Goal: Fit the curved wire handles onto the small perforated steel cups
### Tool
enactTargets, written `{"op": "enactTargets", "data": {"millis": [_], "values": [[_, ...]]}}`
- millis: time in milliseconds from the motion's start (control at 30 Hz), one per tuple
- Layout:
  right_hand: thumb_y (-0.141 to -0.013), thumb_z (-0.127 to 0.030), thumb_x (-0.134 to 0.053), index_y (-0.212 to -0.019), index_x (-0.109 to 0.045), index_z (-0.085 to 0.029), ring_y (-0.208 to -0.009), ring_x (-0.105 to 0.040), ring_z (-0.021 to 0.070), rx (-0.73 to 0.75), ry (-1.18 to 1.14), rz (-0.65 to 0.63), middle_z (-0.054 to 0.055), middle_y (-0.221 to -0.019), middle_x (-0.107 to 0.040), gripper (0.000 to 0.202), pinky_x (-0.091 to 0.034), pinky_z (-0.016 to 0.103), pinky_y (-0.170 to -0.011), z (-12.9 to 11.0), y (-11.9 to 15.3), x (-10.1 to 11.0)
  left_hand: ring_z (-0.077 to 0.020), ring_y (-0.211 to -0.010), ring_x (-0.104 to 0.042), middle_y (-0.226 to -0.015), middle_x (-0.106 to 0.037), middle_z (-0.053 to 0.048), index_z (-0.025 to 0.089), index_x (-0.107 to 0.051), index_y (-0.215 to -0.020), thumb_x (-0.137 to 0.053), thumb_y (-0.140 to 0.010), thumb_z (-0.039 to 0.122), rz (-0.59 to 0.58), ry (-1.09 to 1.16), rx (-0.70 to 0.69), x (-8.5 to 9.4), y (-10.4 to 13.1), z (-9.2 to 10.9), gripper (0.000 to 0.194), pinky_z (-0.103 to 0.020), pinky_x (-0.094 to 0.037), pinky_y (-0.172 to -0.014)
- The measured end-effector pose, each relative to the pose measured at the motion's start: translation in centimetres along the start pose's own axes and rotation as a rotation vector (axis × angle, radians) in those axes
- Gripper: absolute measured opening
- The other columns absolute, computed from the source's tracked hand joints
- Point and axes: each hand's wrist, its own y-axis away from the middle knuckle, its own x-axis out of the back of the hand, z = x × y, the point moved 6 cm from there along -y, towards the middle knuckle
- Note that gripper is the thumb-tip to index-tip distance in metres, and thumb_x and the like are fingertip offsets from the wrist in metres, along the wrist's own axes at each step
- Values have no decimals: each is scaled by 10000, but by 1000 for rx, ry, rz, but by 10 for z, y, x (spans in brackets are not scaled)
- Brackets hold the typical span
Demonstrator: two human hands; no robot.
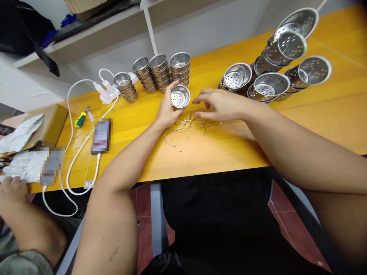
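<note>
My left hand (166, 108) is wrapped round a perforated metal cup (180, 97), its mouth tilted up toward me. Just to the right, my right hand (213, 104) has its fingers apart and bent, with nothing seen between them. It hovers beside the cup, over a loose heap of thin curved metal wires (186, 124) on the yellow table (160, 164). Behind the left hand stand several stacks of like cups (159, 63). Beyond the right hand, more perforated cups (271, 84) are nested and lie tilted in a cluster.
To the left lie a phone (101, 136) on a white cable, a power strip (109, 93) and a green-yellow screwdriver (80, 119). A cardboard box (51, 124) sits at the far left. Another person's hand (13, 189) rests near a second phone (52, 168).
</note>
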Motion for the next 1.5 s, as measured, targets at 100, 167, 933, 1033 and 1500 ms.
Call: {"op": "enactTargets", "data": {"millis": [100,167,933,1033,1500], "values": [[-1075,-706,-891,-1520,-909,-208,-1237,-826,447,49,-19,-118,221,-1438,-810,668,-658,582,-1153,-2,-1,-19,-425,-1881,-515,-1971,-461,-139,445,-125,-1970,-637,-1056,1086,23,-20,-8,1,0,-2,1228,-641,-351,-1615],[-1103,-614,-862,-1491,-918,-217,-1268,-818,436,80,-25,-133,215,-1447,-800,558,-646,564,-1170,-4,-4,-31,-426,-1889,-506,-1971,-454,-138,445,-131,-1962,-661,-1051,1080,47,-36,7,3,1,-2,1231,-632,-337,-1624],[-1101,-188,-766,-1065,-783,-232,-863,-649,213,265,-219,60,62,-1107,-772,58,-474,358,-852,-26,-10,-23,-477,-1917,-485,-1972,-444,-176,455,-75,-1955,-799,-990,1060,102,-49,139,5,2,-10,1349,-705,-299,-1666],[-1061,-176,-794,-1056,-767,-232,-837,-636,200,272,-253,84,41,-1053,-758,63,-474,350,-829,-27,-9,-19,-484,-1932,-463,-1960,-457,-177,443,-124,-1932,-818,-966,1071,114,-47,161,7,2,-10,1344,-704,-289,-1675],[-1011,-395,-813,-1035,-680,-278,-851,-665,246,129,-443,163,33,-935,-745,178,-566,414,-845,-41,-5,-5,-433,-1870,-587,-1929,-516,-164,481,-114,-1968,-794,-1106,920,90,-70,127,14,-3,32,1183,-707,-428,-1626]]}}
